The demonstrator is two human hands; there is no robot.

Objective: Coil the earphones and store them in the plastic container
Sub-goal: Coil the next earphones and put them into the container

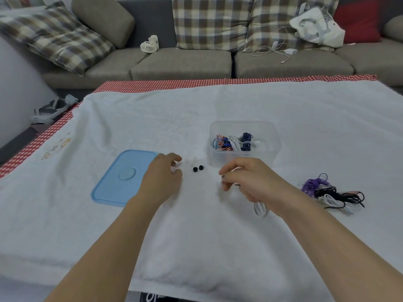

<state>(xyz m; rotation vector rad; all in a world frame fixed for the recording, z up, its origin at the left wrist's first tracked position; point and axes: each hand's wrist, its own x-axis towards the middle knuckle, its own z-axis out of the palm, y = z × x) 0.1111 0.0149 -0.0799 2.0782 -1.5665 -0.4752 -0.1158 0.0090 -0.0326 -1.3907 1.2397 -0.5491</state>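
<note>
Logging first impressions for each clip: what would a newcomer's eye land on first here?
Two hands meet mid-table: the right hand grips a white earphone coil, the left hand hovers beside two black earbuds. Behind them stands the clear plastic container of coloured coils, its blue lid to the left and a tangled pile of earphones to the right.

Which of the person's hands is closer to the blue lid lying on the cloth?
Left. The left hand hovers right at the blue lid's right edge, overlapping it in this view. The right hand, holding a white earphone cable, is farther right, below the plastic container.
</note>
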